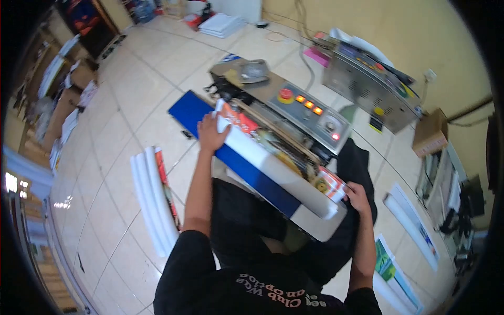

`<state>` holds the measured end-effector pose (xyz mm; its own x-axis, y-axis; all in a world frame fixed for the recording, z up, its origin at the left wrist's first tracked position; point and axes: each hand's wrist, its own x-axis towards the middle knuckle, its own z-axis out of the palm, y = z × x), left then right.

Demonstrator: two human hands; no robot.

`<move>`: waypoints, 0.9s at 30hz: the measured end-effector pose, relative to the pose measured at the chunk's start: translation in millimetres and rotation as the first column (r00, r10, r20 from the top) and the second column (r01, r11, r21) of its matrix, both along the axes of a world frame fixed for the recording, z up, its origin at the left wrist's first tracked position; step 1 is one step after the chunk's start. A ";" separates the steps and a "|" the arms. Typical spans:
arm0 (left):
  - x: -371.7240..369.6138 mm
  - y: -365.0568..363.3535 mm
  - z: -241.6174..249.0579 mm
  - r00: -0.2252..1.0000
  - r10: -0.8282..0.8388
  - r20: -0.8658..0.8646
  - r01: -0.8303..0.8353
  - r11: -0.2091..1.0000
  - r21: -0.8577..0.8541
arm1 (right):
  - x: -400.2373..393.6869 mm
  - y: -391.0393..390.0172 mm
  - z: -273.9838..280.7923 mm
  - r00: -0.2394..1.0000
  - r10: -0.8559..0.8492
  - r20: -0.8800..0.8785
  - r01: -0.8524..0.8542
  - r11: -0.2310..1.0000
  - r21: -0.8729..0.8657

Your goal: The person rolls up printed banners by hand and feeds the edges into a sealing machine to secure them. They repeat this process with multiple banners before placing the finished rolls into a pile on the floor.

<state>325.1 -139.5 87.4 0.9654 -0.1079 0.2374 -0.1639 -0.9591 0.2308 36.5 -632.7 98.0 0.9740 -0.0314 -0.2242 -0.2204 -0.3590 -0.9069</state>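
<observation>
A rolled printed banner [273, 167], white outside with a colourful printed edge, lies along the blue strip [236, 165] of a metal sealing machine [273, 89]. My left hand [211, 133] is wrapped over the roll's far left end, thumb on the white side. At the other end, my right hand [357, 197] pinches the printed edge between thumb and fingers. The print runs close along the machine's slot. On the control panel are a red knob [285, 94] and several lit orange switches [308, 105].
Several white rolls [153, 202] lie on the tiled floor to the left. More rolled prints [412, 228] are on the right. A second metal machine [367, 84] stands by the wall, near a cardboard box [430, 132]. A paper stack [222, 24] sits at the back.
</observation>
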 end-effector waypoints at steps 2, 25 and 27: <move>2.2 0.8 2.5 1.000 0.017 0.001 -0.017 1.000 -0.015 | 2.5 7.1 -3.7 0.997 -0.042 0.057 0.038 0.996 0.077; 45.1 39.2 12.9 0.998 0.035 -0.061 -0.036 0.999 -0.014 | 8.3 33.2 -15.2 0.966 -0.251 0.068 0.233 0.951 0.203; 51.0 43.5 9.3 0.998 0.041 -0.048 -0.042 0.999 -0.009 | 8.7 33.5 -16.9 0.962 -0.258 0.084 0.239 0.953 0.187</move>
<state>376.1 -96.0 96.7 0.9793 -0.0653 0.1914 -0.1124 -0.9625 0.2470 45.2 -599.2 81.1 0.9586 -0.2455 -0.1440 -0.1820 -0.1398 -0.9733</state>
